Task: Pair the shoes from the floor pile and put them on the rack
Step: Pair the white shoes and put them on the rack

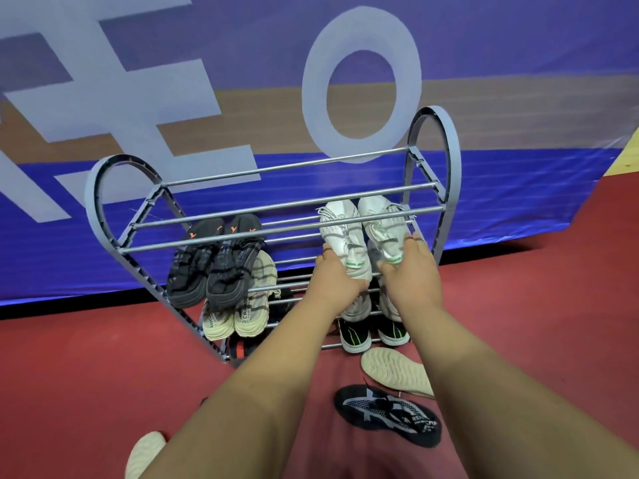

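A grey tiered shoe rack stands against the blue banner. On the right of its second tier lies a pair of white knit sneakers, toes pointing away. My left hand grips the heel of the left white sneaker, and my right hand grips the heel of the right white sneaker. A black pair with orange marks sits at the left of the same tier. Below it rests a beige pair. Under my arms sit a white pair and a black pair with green stripes.
On the red floor near me lie a black-and-white sneaker, a cream shoe sole-up and another cream shoe at the bottom left. The rack's top tier holds nothing. A dark shoe sits at the rack's lowest level.
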